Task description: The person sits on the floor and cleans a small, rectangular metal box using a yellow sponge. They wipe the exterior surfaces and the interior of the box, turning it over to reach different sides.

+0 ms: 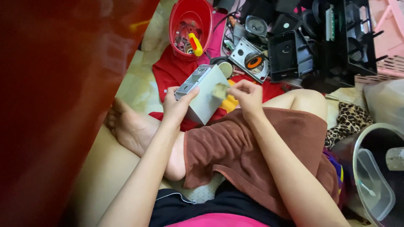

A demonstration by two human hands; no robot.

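— What lies around the person?

— Ahead of the knees sits a red plastic bucket (190,25) with metal scraps and a yellow-handled tool (195,44) inside. To its right are loose round speaker cones (256,25), a grey metal plate with an orange-ringed speaker (251,60), and black plastic housings (311,46). A pink slatted crate (389,50) stands at the far right, and a clear plastic tub (374,176) sits by the right knee.

— And the hands?

— The left hand (176,103) grips the small grey rectangular box (204,92) by its metal end, holding it above the legs, in front of the left foot. The right hand (248,96) pinches a small yellowish-green pad (220,90) against the box's flat side.

— What blocks the view?

— A broad blurred red-brown surface (50,105) fills the whole left side; I cannot tell what it is. What the pad is made of is unclear too, and the yellow object behind the right hand is mostly hidden.

— The setting?

— The person sits on the floor with a brown towel (252,147) over the lap. A red cloth (168,71) is spread under the parts, and a leopard-print fabric (349,122) lies on the right.
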